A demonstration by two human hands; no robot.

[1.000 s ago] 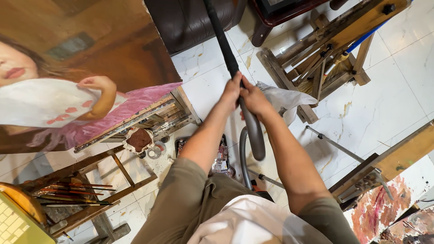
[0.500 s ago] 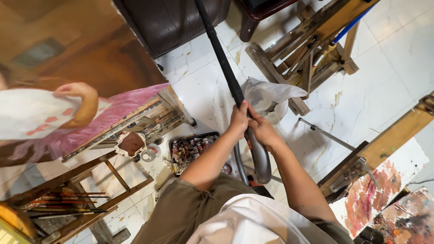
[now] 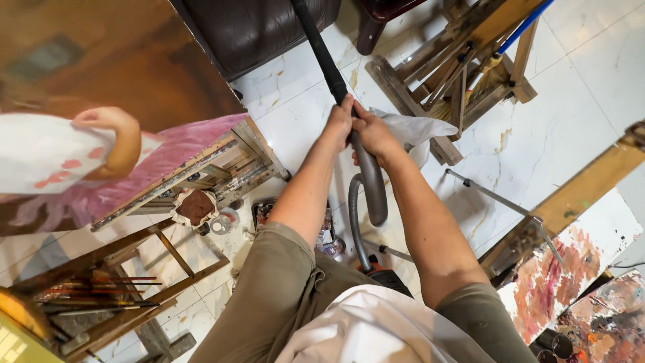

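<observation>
Both of my hands grip a black vacuum wand (image 3: 321, 50) that runs up and away toward a dark leather chair (image 3: 259, 28). My left hand (image 3: 339, 121) wraps the wand from the left. My right hand (image 3: 373, 132) holds it just below, where the wand meets a grey ribbed hose (image 3: 373, 185). The hose loops down and back to a machine partly hidden between my knees. A crumpled white cloth (image 3: 416, 131) lies on the tiles right behind my right hand.
A large painting on a wooden easel (image 3: 188, 171) stands at the left. A paint-smeared palette (image 3: 295, 218) lies on the floor under my left arm. Wooden easel frames (image 3: 463, 74) lie at upper right, painted canvases (image 3: 571, 269) at lower right, and brushes rest on a stool (image 3: 101, 289).
My view has swung so that the painting slid left and the chair came into sight. Both hands keep their hold on the wand, which points more toward the chair.
</observation>
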